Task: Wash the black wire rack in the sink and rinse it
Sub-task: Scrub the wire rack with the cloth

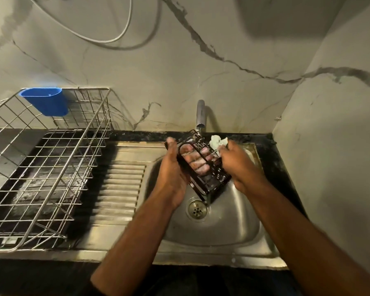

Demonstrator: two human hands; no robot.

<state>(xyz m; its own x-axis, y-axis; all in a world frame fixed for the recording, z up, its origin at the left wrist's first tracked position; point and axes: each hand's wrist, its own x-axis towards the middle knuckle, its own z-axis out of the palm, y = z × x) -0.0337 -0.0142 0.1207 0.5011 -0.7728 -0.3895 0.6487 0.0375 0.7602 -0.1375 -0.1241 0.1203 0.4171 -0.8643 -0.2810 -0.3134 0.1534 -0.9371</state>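
Black wire rack point(203, 165) gripped by left hand point(175, 174) under tap point(200, 113), right hand point(241, 165) fingers pinching cloth point(217, 142).

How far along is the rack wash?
Mid-wash. The left hand holds the black wire rack over the sink, just below the tap; the right hand presses a pale scrubber against it. Water drips off the rack's lower corner near the drain. Final rinse and setting down remain.
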